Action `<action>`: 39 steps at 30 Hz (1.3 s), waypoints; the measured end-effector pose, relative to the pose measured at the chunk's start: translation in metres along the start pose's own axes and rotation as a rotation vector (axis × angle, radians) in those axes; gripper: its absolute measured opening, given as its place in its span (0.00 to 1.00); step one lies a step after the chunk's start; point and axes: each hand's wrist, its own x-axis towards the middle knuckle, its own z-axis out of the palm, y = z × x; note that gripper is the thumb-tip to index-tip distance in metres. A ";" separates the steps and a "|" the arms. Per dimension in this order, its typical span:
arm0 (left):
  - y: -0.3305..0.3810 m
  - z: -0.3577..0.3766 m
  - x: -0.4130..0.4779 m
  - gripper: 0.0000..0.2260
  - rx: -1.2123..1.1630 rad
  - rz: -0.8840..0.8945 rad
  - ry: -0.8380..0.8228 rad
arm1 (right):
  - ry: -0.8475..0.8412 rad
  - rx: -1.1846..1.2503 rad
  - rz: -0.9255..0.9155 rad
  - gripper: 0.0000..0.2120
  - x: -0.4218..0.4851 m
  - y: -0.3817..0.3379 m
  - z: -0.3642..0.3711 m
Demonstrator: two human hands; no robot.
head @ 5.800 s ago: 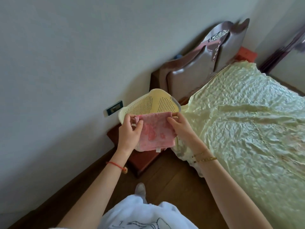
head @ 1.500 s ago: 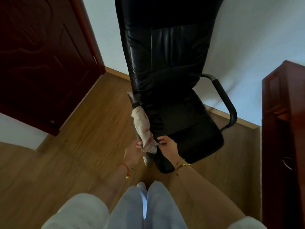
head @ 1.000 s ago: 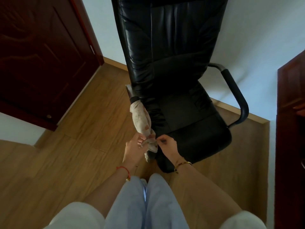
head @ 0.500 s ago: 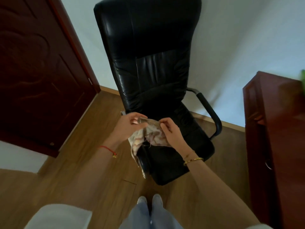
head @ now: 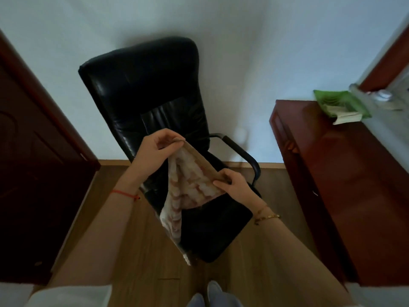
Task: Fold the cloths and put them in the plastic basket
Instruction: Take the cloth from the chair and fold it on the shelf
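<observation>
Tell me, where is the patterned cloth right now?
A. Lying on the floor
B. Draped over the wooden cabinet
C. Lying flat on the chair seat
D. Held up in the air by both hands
D: the left hand pinches the top corner of the cloth and the right hand holds another, so it hangs in front of the black chair.

The room is dim and evenly lit, the pale wall (head: 243, 52) the brightest surface. The black office chair (head: 146, 89) shows soft sheen on its leather and throws a faint shadow on the wall behind. The dark door (head: 33, 173) sinks almost to black. Wide-angle distortion bends the door and the red-brown cabinet (head: 345, 185) outward; edges are soft, the green packet (head: 338, 105) slightly blurred
</observation>
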 end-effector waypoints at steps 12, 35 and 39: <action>0.047 0.055 0.023 0.08 -0.215 0.079 -0.105 | 0.551 -0.021 -0.060 0.05 -0.107 -0.032 -0.139; 0.199 0.341 0.118 0.05 -0.386 0.382 -0.490 | 0.974 -0.082 -0.043 0.04 -0.305 0.004 -0.387; 0.222 0.402 0.135 0.11 -0.412 0.365 -0.553 | 0.955 -0.086 -0.003 0.06 -0.320 0.031 -0.442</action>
